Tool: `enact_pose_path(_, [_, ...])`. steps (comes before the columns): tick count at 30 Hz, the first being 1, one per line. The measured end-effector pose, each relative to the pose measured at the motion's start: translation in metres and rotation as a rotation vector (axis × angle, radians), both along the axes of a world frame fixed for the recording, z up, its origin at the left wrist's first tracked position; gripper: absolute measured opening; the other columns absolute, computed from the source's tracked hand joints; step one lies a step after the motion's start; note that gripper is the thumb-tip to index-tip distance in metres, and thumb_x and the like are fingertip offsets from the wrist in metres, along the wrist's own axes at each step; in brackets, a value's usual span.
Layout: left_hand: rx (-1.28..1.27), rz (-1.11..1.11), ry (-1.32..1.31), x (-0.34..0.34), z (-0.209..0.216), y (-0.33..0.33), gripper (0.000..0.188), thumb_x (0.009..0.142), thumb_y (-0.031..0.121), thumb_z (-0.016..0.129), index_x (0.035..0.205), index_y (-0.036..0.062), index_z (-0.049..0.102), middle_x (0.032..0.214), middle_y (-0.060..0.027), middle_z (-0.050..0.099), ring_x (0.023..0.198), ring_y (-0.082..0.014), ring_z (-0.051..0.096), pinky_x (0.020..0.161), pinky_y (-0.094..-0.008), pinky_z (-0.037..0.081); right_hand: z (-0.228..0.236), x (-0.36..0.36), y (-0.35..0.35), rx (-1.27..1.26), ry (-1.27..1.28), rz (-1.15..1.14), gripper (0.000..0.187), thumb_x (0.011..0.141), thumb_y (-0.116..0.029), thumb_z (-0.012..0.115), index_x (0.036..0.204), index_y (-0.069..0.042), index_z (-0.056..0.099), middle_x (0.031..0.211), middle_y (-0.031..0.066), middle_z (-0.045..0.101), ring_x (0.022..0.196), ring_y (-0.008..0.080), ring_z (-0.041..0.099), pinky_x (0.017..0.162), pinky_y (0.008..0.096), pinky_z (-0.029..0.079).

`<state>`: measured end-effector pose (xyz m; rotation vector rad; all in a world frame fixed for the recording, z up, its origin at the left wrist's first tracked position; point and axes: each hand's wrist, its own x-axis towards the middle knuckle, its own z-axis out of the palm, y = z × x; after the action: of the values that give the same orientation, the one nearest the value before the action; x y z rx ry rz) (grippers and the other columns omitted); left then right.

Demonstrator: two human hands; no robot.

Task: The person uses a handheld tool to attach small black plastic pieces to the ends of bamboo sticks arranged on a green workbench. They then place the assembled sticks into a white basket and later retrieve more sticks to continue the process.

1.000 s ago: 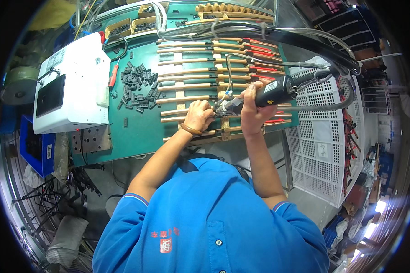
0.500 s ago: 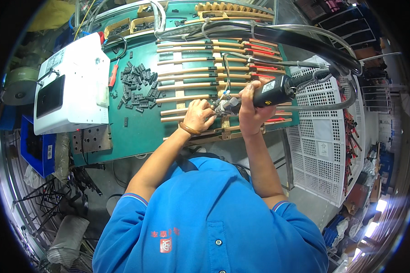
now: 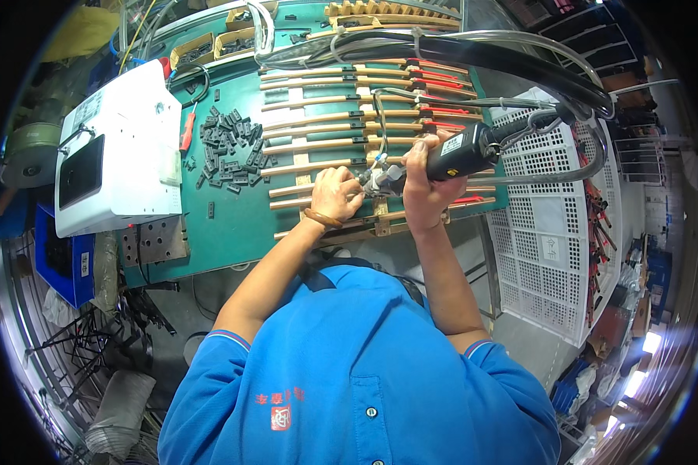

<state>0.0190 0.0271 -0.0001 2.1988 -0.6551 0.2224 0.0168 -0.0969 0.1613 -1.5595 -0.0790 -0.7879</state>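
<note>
In my right hand point(image 3: 429, 190) is a black power screwdriver point(image 3: 464, 153), held slanting with its metal nose pointing left. The nose point(image 3: 381, 180) reaches down over the row of long wooden strips point(image 3: 306, 145) on the green table. My left hand point(image 3: 336, 194) rests on the nearer strips just left of that nose, fingers bent together; what they pinch is hidden. Small black blocks point(image 3: 356, 115) sit partway along the strips, and red pieces point(image 3: 442, 113) lie at their right ends. Left of the strips is a heap of loose black blocks point(image 3: 229, 147).
A white machine point(image 3: 124, 147) and a red-handled screwdriver point(image 3: 187, 132) are at the left of the green table point(image 3: 233, 225). Thick cables and hoses point(image 3: 512, 62) arch above the strips to the screwdriver. A white perforated crate point(image 3: 535, 225) stands at the right. Cardboard trays point(image 3: 192, 53) sit at the back.
The view has shifted slightly, moving the table a little left in the picture. Both hands and the power screwdriver stay at the same place over the strips.
</note>
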Motion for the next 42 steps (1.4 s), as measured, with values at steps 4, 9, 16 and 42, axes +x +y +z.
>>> enact_pose_path(4, [-0.016, -0.041, -0.001, 0.0013, -0.0044, 0.0034, 0.019, 0.065, 0.019, 0.074, 0.078, 0.0084, 0.065, 0.089, -0.0069, 0.054, 0.088, -0.0274, 0.052, 0.081, -0.0417, 0.041, 0.0000, -0.0024, -0.0012, -0.039, 0.035, 0.026, 0.030, 0.082, 0.009, 0.055, 0.109, 0.001, 0.045, 0.089, 0.0055, 0.055, 0.067, 0.0085, 0.054, 0.060, 0.0228, 0.050])
enact_pose_path(9, [-0.035, -0.095, -0.029, 0.0017, -0.0009, 0.0074, 0.022, 0.064, 0.019, 0.076, 0.080, 0.0079, 0.065, 0.092, -0.0074, 0.056, 0.092, -0.0285, 0.052, 0.083, -0.0422, 0.041, -0.0007, -0.0018, 0.0004, 0.053, 0.011, 0.024, 0.027, 0.081, 0.006, 0.061, 0.105, 0.002, 0.050, 0.089, 0.0046, 0.056, 0.072, 0.0062, 0.053, 0.063, 0.0209, 0.048])
enact_pose_path(16, [-0.041, -0.094, -0.027, 0.0007, -0.0030, 0.0074, 0.022, 0.063, 0.018, 0.078, 0.078, 0.0096, 0.065, 0.093, -0.0059, 0.058, 0.090, -0.0276, 0.053, 0.083, -0.0420, 0.041, -0.0029, -0.0024, -0.0040, -0.074, 0.011, 0.010, 0.030, 0.082, 0.010, 0.055, 0.109, 0.002, 0.045, 0.090, 0.0058, 0.055, 0.068, 0.0083, 0.054, 0.061, 0.0235, 0.051])
enact_pose_path(42, [-0.032, -0.050, -0.052, 0.0005, -0.0018, 0.0035, 0.012, 0.067, 0.022, 0.075, 0.073, 0.0154, 0.066, 0.083, -0.0007, 0.059, 0.084, -0.0241, 0.054, 0.084, -0.0398, 0.041, -0.0051, 0.0047, 0.0006, 0.049, 0.018, 0.008, 0.028, 0.080, 0.003, 0.063, 0.105, 0.002, 0.050, 0.092, 0.0049, 0.058, 0.071, 0.0067, 0.056, 0.061, 0.0215, 0.049])
